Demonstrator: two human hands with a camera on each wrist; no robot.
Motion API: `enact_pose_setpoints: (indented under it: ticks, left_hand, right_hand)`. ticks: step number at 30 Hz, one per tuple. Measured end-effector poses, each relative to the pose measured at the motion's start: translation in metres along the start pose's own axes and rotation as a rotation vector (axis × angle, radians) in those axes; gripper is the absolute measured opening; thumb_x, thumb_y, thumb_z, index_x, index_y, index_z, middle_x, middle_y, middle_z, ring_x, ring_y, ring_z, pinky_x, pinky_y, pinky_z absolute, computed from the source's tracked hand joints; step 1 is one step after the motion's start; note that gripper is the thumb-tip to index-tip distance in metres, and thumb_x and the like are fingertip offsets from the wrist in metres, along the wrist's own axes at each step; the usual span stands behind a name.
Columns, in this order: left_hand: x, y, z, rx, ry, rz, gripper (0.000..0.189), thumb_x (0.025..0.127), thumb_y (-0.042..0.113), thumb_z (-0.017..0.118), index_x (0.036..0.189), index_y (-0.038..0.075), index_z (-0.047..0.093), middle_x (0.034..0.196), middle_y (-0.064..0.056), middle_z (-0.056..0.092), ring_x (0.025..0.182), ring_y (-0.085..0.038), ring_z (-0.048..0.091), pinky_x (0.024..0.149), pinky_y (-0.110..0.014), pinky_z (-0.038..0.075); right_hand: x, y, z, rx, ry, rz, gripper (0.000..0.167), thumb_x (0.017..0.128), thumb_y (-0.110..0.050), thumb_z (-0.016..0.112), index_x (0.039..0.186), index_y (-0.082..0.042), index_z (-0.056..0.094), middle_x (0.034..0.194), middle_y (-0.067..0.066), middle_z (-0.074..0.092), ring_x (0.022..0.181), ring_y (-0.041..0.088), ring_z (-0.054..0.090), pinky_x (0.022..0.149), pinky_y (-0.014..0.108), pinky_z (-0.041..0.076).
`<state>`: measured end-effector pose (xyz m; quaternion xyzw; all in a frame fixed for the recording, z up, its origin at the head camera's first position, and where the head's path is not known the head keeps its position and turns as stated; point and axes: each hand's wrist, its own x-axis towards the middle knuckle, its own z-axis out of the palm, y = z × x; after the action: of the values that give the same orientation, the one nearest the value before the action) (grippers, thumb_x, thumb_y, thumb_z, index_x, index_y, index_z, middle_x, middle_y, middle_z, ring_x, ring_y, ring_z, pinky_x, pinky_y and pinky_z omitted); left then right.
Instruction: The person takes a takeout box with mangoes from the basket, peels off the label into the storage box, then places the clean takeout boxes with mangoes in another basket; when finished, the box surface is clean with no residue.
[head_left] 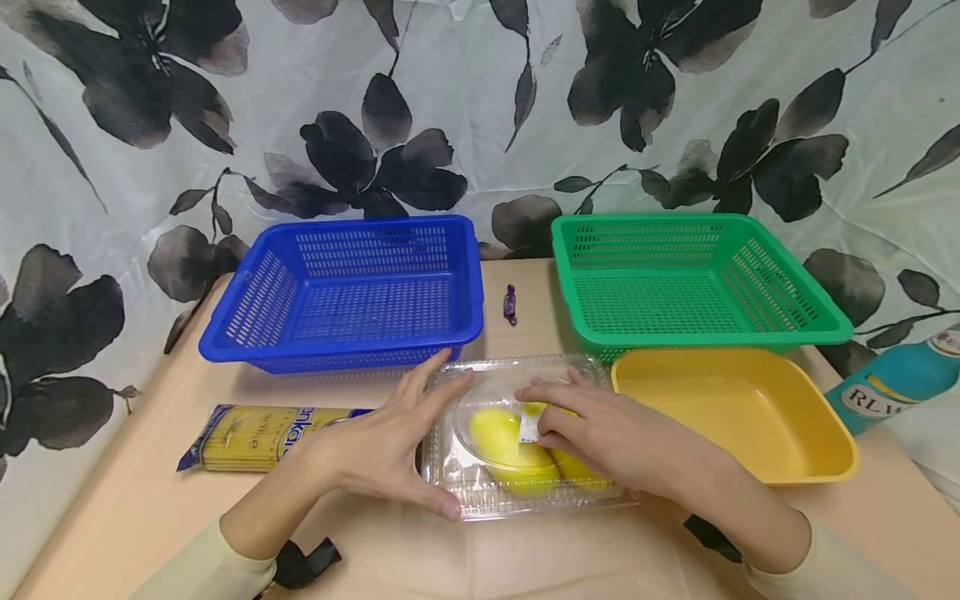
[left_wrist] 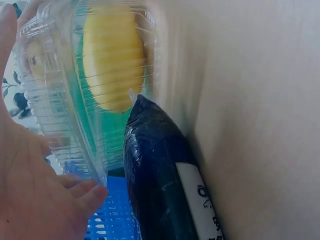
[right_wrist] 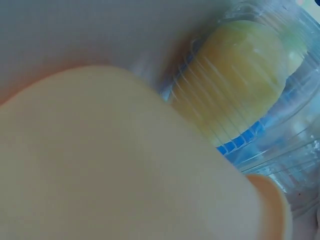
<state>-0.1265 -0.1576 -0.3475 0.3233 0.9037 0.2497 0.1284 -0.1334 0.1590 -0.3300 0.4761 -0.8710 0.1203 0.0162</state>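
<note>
A clear plastic clamshell box [head_left: 480, 500] lies on the table with several smooth yellow fruits [head_left: 510, 450] inside, mango-like in shape. My left hand [head_left: 375, 450] spans the box's left side, its thumb by the front corner and its long fingers at the back corner. In the left wrist view, the left fingers [left_wrist: 92, 197] lie right at the lid's edge. My right hand [head_left: 600, 425] rests over the lid, fingers bent, the thumb and index tips at the edge of a small white sticker [head_left: 528, 425]. Whether they pinch it I cannot tell.
Behind stand a blue basket [head_left: 360, 354] and a green basket [head_left: 705, 337], with a purple wrapped candy [head_left: 510, 305] between them. A yellow tub [head_left: 750, 417] and a teal bottle [head_left: 900, 379] are at right. A spaghetti packet [head_left: 255, 437] lies left, close to the left hand.
</note>
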Motion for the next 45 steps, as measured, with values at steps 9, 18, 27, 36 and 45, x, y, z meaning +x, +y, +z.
enact_pose_setpoints:
  ticks: [9,18,27,36,45]
  left_hand:
    - [0.003,-0.001,-0.003,-0.007,-0.016,-0.035,0.130,0.063,0.087,0.073,0.165,0.036,0.012,0.170,-0.004,-0.005,0.154,-0.032,0.017,0.108,-0.060,0.044]
    - [0.004,-0.003,-0.006,0.007,-0.013,-0.033,0.128,0.064,0.087,0.073,0.165,0.037,0.012,0.169,-0.009,-0.001,0.154,-0.032,0.015,0.107,-0.060,0.044]
    - [0.005,-0.003,-0.005,0.008,-0.025,-0.043,0.127,0.064,0.086,0.074,0.165,0.033,0.016,0.168,-0.010,0.000,0.155,-0.032,0.011,0.112,-0.063,0.038]
    - [0.005,-0.004,-0.003,0.000,-0.023,-0.053,0.127,0.064,0.084,0.075,0.164,0.034,0.014,0.169,-0.011,-0.001,0.156,-0.032,0.008,0.112,-0.065,0.036]
    - [0.006,-0.004,-0.001,0.002,-0.030,-0.052,0.128,0.064,0.084,0.076,0.164,0.033,0.015,0.169,-0.011,0.000,0.155,-0.031,0.007,0.113,-0.065,0.034]
  right_hand:
    - [0.002,0.003,-0.006,0.130,0.042,0.000,0.007,0.103,-0.018,0.063,0.108,-0.022,0.060,0.148,-0.005,0.053,0.134,0.016,0.056,0.105,0.033,0.051]
    - [0.003,0.017,-0.015,0.316,0.142,0.047,0.009,0.106,-0.011,0.055,0.106,-0.019,0.059,0.142,-0.001,0.057,0.131,0.020,0.058,0.103,0.036,0.053]
    - [-0.001,0.032,-0.021,0.424,0.271,-0.009,0.021,0.103,0.005,0.052,0.113,-0.013,0.057,0.136,0.005,0.061,0.124,0.024,0.064,0.096,0.028,0.057]
    - [-0.016,0.039,-0.033,0.407,0.235,0.058,0.022,0.103,0.001,0.054,0.113,-0.018,0.058,0.133,-0.001,0.065,0.118,0.021,0.065,0.093,0.029,0.058]
    - [-0.041,0.052,-0.045,0.360,0.267,0.074,0.039,0.099,0.006,0.059,0.126,-0.021,0.063,0.128,-0.006,0.066,0.111,0.011,0.064,0.091,0.024,0.058]
